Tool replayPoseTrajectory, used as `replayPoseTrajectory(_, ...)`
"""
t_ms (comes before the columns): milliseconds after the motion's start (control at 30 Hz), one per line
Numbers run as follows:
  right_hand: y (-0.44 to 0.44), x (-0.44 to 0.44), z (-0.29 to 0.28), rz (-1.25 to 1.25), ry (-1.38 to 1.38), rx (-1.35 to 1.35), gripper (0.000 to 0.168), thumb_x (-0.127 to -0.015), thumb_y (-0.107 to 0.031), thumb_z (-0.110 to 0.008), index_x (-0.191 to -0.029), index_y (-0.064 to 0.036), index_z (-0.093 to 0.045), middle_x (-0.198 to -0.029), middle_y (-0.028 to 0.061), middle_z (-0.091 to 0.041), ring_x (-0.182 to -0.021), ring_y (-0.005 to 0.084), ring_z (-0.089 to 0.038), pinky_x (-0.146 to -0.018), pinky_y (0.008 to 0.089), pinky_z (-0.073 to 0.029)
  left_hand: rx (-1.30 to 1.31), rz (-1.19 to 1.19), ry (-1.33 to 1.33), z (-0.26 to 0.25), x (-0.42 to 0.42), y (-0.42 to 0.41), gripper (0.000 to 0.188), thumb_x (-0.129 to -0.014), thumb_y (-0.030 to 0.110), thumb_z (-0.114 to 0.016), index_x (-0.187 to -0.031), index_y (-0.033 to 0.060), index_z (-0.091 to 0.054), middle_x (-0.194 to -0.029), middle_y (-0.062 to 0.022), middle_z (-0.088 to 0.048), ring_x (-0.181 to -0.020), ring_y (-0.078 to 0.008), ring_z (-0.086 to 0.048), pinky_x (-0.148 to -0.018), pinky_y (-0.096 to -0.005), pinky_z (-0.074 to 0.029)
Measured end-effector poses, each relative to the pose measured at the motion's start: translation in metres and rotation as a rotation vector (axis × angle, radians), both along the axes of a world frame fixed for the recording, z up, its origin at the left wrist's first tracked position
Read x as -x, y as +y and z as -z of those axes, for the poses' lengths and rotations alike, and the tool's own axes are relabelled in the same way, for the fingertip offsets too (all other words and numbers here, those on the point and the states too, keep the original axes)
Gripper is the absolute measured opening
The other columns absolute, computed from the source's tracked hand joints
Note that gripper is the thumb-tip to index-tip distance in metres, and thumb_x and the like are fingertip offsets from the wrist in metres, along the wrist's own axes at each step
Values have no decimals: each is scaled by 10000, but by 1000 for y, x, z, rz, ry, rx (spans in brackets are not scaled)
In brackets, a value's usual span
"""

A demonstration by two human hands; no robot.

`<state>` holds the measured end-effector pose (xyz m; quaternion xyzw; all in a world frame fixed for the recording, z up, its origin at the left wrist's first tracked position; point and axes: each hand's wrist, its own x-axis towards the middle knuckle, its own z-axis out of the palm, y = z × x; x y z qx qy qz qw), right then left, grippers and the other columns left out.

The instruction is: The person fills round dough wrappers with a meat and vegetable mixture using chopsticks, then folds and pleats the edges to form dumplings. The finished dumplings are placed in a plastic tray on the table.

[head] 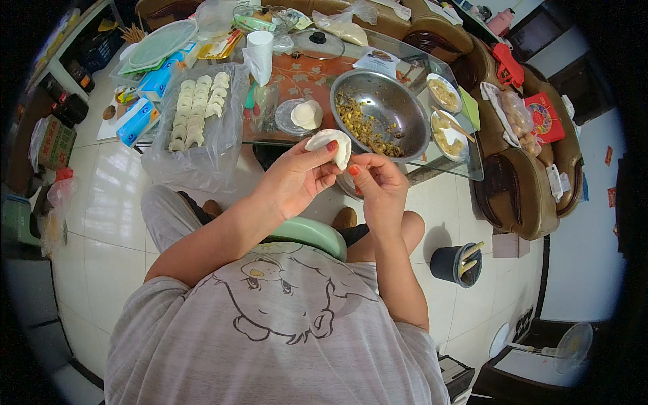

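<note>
My left hand [304, 174] grips a folded, half-moon dumpling [331, 144] between thumb and fingers. Close to the dumpling's lower end is my right hand [379, 182], thumb and forefinger drawn together; whether they touch the dough I cannot tell. Beyond my hands, a steel bowl [405, 104] holds chopped filling [359, 119] along its left and lower side. A stack of round dough wrappers [307, 115] lies on a clear round lid or plate [284, 117]. Rows of folded dumplings [195, 109] lie on a plastic-covered tray [164, 124] at the left.
The glass table [473, 162] carries a paper roll [260, 45], a glass lid [329, 49] and two food plates [449, 136], with chopsticks [453, 124] across one. Tissue packs [137, 121] lie left of the tray. A dark bin [448, 263] stands on the floor at right, near a brown sofa [526, 207].
</note>
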<state>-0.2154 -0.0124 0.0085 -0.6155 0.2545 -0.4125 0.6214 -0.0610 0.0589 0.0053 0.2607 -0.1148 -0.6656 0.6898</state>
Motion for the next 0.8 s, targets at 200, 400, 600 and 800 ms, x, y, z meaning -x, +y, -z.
replayPoseTrajectory(200, 4, -5, 0, 52, 2, 87, 115, -846, -15, -670, -958, -1, -650, -805, -16, -619, -686, 38, -515, -616, 183, -419, -17, -57, -37, 0, 7, -2, 303, -841, 125, -698, -1104, 72, -556, -970, -32, -629, -796, -101, -595, -691, -236, -477)
replayPoseTrajectory(400, 5, -3, 7, 179, 99, 230, 97, -859, -57, -670, -925, 8, -641, -794, 1, -616, -677, 47, -517, -609, 189, -423, 1, -188, -268, -1, 17, 0, 350, -834, 94, -701, -1126, 31, -518, -1004, -71, -613, -831, -125, -607, -724, -255, -492)
replayPoseTrajectory(600, 6, -2, 3, 161, 136, 206, 101, -862, -64, -665, -935, 6, -669, -799, 16, -613, -660, 62, -520, -600, 194, -422, 3, -115, -155, 2, 8, 2, 346, -839, 102, -698, -1129, 28, -523, -1008, -81, -615, -839, -141, -615, -727, -262, -505)
replayPoseTrajectory(800, -9, 1, 2, 34, 64, 109, 127, -863, -46, -655, -976, -1, -690, -851, 23, -623, -652, 67, -511, -588, 204, -419, 10, -34, -166, 2, 5, 3, 328, -859, 125, -674, -1143, 44, -532, -1008, -66, -626, -861, -156, -621, -717, -264, -503)
